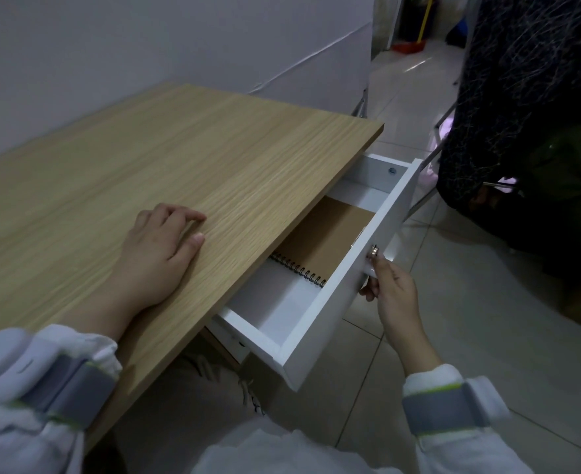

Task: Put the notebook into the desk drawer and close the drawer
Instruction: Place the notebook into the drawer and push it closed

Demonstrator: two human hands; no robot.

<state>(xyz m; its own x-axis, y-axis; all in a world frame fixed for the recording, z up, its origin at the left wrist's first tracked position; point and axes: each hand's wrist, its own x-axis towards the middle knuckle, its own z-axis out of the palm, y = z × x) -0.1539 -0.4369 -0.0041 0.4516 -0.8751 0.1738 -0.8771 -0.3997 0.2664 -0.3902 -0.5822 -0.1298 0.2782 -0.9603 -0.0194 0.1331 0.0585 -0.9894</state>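
Wood-grain desk top (186, 159) is filling the left and centre of the frame, and the left hand (159, 254) is lying flat on it, palm down with the fingers loosely spread, gripping nothing. White drawer (319, 323) is standing pulled out from under the desk's near edge, right of centre. Inside it the notebook (319, 244) is lying flat on the drawer floor, its brown cover facing up and its black spiral binding turned toward the lower left (part of the cover is hidden under the desk top). At centre right the right hand (393, 295) is reaching up to the drawer front, its fingertips pinched on the small metal knob (373, 251). Grey wrist bands over white sleeves are showing at both lower corners. Pale tiled floor (487, 319) is stretching across the right side of the frame.
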